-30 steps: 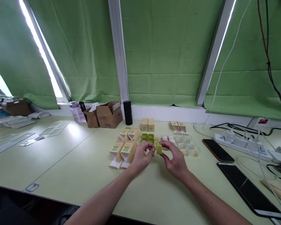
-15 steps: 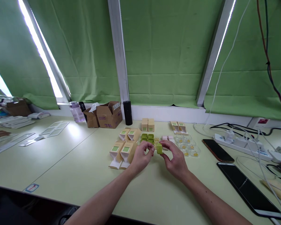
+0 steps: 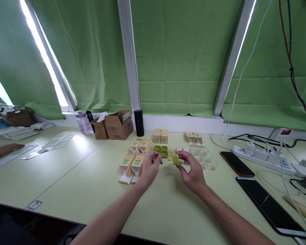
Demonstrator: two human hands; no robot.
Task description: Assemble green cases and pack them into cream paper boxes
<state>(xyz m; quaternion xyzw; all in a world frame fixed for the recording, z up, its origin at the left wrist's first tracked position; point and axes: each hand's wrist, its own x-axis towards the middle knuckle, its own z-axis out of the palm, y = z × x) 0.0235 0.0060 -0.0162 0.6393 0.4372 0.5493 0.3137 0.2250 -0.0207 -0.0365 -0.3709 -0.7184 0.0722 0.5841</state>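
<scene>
Between the thumb and fingers of my right hand point(image 3: 192, 169) is a small green square cup point(image 3: 175, 159), raised over the table. My left hand point(image 3: 150, 168) is a short way to its left, apart from the cup. Its thumb and fingertips are pinched together; whatever may be between them is too small to tell. Just beyond are several green square cups point(image 3: 164, 148) in a cluster and small pale yellow pieces point(image 3: 170, 153). Partly behind my right hand lie pink pieces point(image 3: 181, 149) and clear domed plastic packs point(image 3: 206, 160) with yellow bits inside.
Open kraft cartons point(image 3: 127, 163) stand left of my left hand, and upright kraft boxes point(image 3: 160, 136) farther back. On the right lie a phone point(image 3: 237, 163), a larger black device point(image 3: 270, 204) and a power strip point(image 3: 262, 158) with cables. Another person's hand point(image 3: 7, 149) rests at far left.
My left hand has drawn back leftward from the green cup, opening a gap. My right hand keeps the cup nearly in place, shifted slightly right. The other person's hand has reached farther in.
</scene>
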